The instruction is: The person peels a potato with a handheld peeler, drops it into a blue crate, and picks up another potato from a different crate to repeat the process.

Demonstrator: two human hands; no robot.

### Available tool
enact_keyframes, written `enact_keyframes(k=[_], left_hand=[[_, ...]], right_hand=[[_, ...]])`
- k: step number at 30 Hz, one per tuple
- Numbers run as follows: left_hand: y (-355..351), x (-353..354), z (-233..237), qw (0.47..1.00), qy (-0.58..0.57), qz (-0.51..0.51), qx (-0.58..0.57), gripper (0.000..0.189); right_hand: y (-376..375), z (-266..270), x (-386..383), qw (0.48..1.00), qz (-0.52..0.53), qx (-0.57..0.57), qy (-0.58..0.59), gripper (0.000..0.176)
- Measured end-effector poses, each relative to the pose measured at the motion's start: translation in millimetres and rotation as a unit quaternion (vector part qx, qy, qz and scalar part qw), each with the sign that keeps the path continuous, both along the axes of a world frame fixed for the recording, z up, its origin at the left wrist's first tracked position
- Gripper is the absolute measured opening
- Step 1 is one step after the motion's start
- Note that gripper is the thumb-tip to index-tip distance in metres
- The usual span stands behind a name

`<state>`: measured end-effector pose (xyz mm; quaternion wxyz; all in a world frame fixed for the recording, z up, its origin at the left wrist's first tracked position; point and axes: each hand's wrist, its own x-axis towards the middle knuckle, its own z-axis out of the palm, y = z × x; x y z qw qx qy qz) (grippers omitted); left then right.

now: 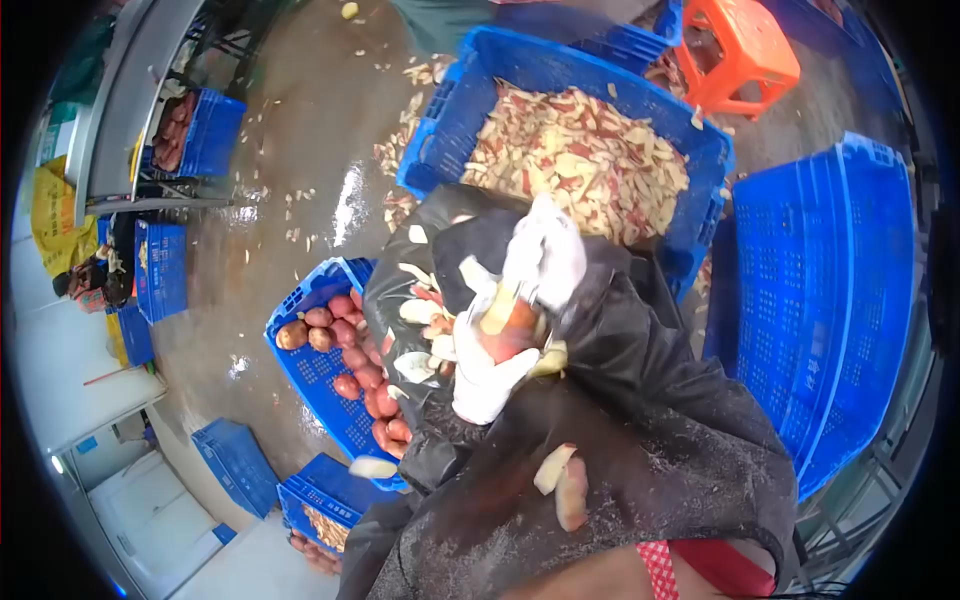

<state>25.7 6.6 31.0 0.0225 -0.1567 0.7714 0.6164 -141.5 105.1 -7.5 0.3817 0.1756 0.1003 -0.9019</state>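
Note:
My left hand (482, 375), in a white glove, is wrapped around a red potato (510, 332) whose near-upper side shows pale, peeled flesh. Just above it, my right hand (545, 255), also white-gloved and blurred, is closed close to the potato; what it grips is hidden. Both hands are over a dark, wet apron (610, 420) across my lap. Pale and red peelings (425, 310) lie on the apron left of the hands, and two more strips (565, 485) lie lower down. Beyond the hands stands a blue crate (570, 65) holding a heap of peelings.
At the left, a blue crate (320, 375) holds red potatoes (350, 355). A large blue crate (820, 300) stands at the right, an orange stool (740, 60) at the upper right. More crates and a metal table (130, 110) are farther left. Peelings litter the wet floor (300, 130).

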Motion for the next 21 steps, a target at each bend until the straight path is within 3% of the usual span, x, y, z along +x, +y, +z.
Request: enact_keyframes(k=[1,2,3,4,5,6,7,8,9,10,11,13,15,17,18,19,21], left_hand=[[-3.1,-2.5,-2.3,1.0,-0.023,0.009,-0.018,0.081],[-1.7,2.3,-12.0,0.991,-0.004,0.071,0.11,0.08],[-2.7,0.3,-6.1,0.995,0.043,0.067,0.066,0.08],[-2.6,-3.0,-2.0,0.988,0.045,0.08,0.123,0.079],[-0.3,-0.7,-5.2,0.982,0.029,0.088,0.162,0.079],[1.9,1.0,-8.6,0.975,0.013,0.097,0.199,0.078],[4.6,2.7,-7.2,0.963,-0.02,0.131,0.235,0.075],[7.5,4.5,-5.9,0.947,-0.05,0.168,0.27,0.073],[6.3,9.5,-27.7,0.969,0.029,0.158,0.19,0.068],[11.8,16.8,-26.8,0.951,-0.019,0.234,0.202,0.064],[14.5,16.0,-23.4,0.925,-0.062,0.307,0.216,0.06],[1.9,7.9,-11.8,0.832,-0.081,0.281,0.471,0.041],[-8.8,4.9,-2.1,0.897,-0.102,0.182,0.389,0.055],[-11.7,1.4,4.4,0.948,-0.103,0.086,0.289,0.069],[-5.2,8.7,3.9,0.993,-0.051,0.09,-0.055,0.096],[-3.5,-5.8,24.4,0.996,0.029,0.081,0.023,0.105],[-1.6,3.0,0.5,0.996,0.003,0.063,-0.067,0.106]], right_hand=[[1.4,-17.8,-18.9,0.992,0.008,-0.05,-0.114,0.049],[12.6,-20.9,-34.8,0.991,-0.034,0.114,-0.053,0.05],[23.3,-60.0,-46.1,0.989,-0.076,0.076,0.099,0.051],[28.5,-49.9,-47.2,0.984,-0.028,-0.092,0.153,0.049],[8.3,6.0,-18.7,0.991,-0.096,0.022,0.093,0.045],[-0.1,0.9,10.7,0.984,-0.006,-0.177,-0.039,0.042],[-4.9,-30.2,15.1,0.981,0.024,0.104,0.163,0.041],[-3.7,-32.8,-8.7,0.989,-0.025,0.13,0.067,0.04],[2.4,-36.4,-37.2,0.985,-0.073,0.153,-0.028,0.039],[18.5,-71.5,-57.7,0.983,-0.094,0.155,0.012,0.036],[17.4,-45.1,-58.2,0.986,-0.124,0.074,0.088,0.038],[-0.8,24.4,-17.2,0.973,-0.148,0.12,0.127,0.042],[-11.5,24.8,11.6,0.993,-0.039,0.084,0.07,0.042],[-11.7,-9.4,8.9,0.996,0.015,0.059,0.064,0.039],[-14.8,-0.9,8.5,0.991,0.024,0.082,0.099,0.04],[-17.6,7.8,11.4,0.986,0.032,0.108,0.127,0.04],[-21.1,-12.5,-2.6,0.975,0.013,0.161,0.154,0.043]])
